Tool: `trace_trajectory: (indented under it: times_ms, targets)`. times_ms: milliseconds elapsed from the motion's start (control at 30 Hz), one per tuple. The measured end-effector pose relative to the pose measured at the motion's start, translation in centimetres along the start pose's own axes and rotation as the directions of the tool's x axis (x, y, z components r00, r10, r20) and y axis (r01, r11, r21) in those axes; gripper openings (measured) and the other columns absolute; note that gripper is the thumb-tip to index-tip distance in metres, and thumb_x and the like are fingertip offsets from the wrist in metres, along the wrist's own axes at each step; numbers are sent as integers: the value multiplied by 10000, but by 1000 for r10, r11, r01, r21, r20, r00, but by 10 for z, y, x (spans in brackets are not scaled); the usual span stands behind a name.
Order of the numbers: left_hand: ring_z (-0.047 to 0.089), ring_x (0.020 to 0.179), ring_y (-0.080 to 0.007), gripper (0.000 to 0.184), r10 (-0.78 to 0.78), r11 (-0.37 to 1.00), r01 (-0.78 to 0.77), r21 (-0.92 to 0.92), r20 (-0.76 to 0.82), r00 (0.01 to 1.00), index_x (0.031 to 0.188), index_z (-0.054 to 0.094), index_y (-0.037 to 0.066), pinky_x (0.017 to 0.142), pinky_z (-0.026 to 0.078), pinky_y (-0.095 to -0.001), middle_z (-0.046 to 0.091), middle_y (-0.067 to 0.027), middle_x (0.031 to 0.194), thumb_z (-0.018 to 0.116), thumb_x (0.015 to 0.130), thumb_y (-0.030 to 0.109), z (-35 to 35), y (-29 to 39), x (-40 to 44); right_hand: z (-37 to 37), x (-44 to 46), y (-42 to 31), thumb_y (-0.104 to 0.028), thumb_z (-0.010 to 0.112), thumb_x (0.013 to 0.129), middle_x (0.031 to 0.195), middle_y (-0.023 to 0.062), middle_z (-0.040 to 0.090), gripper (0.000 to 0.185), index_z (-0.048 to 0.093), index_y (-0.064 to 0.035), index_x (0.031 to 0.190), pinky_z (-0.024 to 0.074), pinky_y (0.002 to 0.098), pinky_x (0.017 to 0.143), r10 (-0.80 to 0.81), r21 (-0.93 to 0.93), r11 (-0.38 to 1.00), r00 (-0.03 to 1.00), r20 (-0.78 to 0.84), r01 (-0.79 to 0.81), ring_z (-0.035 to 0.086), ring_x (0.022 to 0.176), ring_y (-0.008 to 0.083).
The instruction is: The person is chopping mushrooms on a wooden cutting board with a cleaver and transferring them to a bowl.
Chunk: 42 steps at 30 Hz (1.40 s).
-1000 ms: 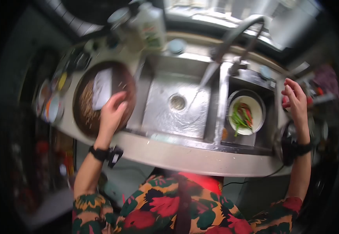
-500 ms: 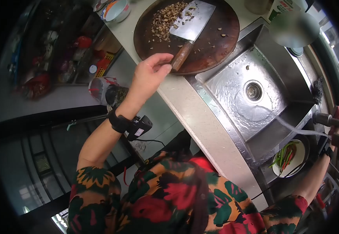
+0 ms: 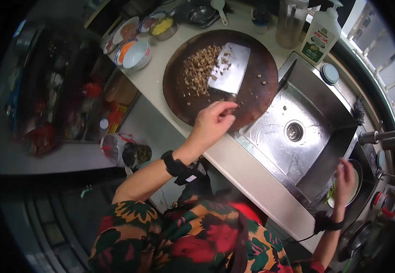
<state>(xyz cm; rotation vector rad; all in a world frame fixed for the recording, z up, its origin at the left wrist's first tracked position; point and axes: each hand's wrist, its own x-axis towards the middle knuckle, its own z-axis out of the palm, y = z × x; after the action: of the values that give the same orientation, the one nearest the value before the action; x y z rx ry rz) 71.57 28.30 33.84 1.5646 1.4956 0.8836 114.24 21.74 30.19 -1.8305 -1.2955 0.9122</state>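
My left hand (image 3: 213,123) is over the near edge of the round wooden chopping board (image 3: 256,102), thumb and curved fingers apart. It covers the place where the handle of the cleaver (image 3: 233,68) lies; I see no firm hold on it. The cleaver's broad blade rests flat on the board, with brown bits on it. Beside the blade lies a heap of chopped brown pieces (image 3: 199,70). My right hand (image 3: 344,182), slightly blurred, is raised over the bowl (image 3: 355,193) at the sink's right end, fingers apart and nothing visible in them. Green peppers (image 3: 330,193) show partly behind it.
A steel sink (image 3: 313,109) with a drain lies right of the board, a tap (image 3: 372,136) at its far right. A pump bottle (image 3: 322,34) and a round lid (image 3: 329,73) stand behind it. Bowls (image 3: 137,54) of cut food sit at the back left.
My right hand has come away from the tap towards me, over the bowl. The water stream has stopped. My left hand has moved further over the cleaver's handle. The view has shifted.
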Motion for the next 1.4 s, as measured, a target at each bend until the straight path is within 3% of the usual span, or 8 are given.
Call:
trace_trajectory:
  times_ms: [67, 300, 533, 600, 667, 833, 933, 1400]
  targets:
    - [561, 874, -95, 280, 4, 998, -9, -56, -77, 997, 1101, 585, -11, 767, 482, -225, 592, -44, 1056, 577, 823, 21, -30, -20, 8, 62, -34, -46, -23, 549, 851, 1061, 87, 579, 205, 590, 4, 1050, 457, 216, 745, -347, -74, 933, 935, 68, 352, 567, 891, 133]
    - [572, 817, -113, 293, 13, 999, -8, 36, -138, 990, 1083, 588, 12, 689, 492, -233, 591, -64, 1048, 595, 791, 25, -128, -88, 48, 269, -41, -172, -121, 644, 813, 1183, 166, 516, 445, 485, 18, 1205, 527, 321, 701, -216, 51, 976, 969, 121, 212, 601, 926, 272]
    - [560, 982, -230, 324, 310, 943, -295, 152, -89, 947, 1087, 575, 37, 764, 493, -299, 563, -99, 1100, 595, 763, 39, -159, -141, 80, 334, 0, -198, -121, 628, 737, 972, 174, 567, 415, 515, 32, 1106, 485, 351, 719, -250, -374, 912, 953, -171, 172, 588, 782, 298]
    - [545, 987, -247, 351, 343, 934, -333, 130, -63, 937, 1101, 569, 48, 730, 507, -304, 549, -108, 1110, 612, 754, 68, -155, -139, 82, 330, 9, -213, -72, 587, 690, 835, 80, 570, 428, 501, 53, 1090, 462, 289, 669, 221, 324, 910, 964, 145, -258, 549, 711, 172]
    - [535, 999, -248, 366, 361, 925, -351, 145, -50, 931, 1103, 567, 42, 701, 512, -295, 547, -111, 1107, 620, 743, 77, -150, -133, 83, 323, 5, -241, -42, 570, 668, 765, 21, 534, 377, 499, 55, 1025, 428, 234, 596, 242, 408, 878, 967, 75, -251, 494, 663, 102]
    - [490, 1060, -312, 511, 352, 926, -351, 138, 20, 936, 1140, 518, 15, 930, 406, -379, 511, -145, 1117, 699, 672, 114, -139, -122, 85, 333, -13, -279, 23, 500, 693, 719, 41, 500, 479, 399, -27, 1158, 406, 239, 417, -57, 143, 988, 997, -60, 65, 485, 485, 95]
    - [474, 1045, -319, 526, 353, 925, -355, 136, 39, 935, 1141, 500, 23, 909, 415, -391, 491, -141, 1080, 702, 661, 96, -138, -116, 88, 356, -8, -272, 24, 509, 704, 1024, 214, 591, 610, 359, 7, 1295, 466, 351, 824, -421, -238, 892, 898, -130, 384, 596, 964, 321]
    - [578, 869, -303, 259, 393, 915, -400, -47, -118, 912, 965, 577, 14, 769, 490, -367, 569, -134, 934, 598, 707, 5, -135, -140, 96, 349, -1, -270, -16, 561, 793, 1072, 258, 571, 693, 280, -149, 1413, 450, 407, 799, -221, -345, 903, 965, 142, 258, 584, 900, 379]
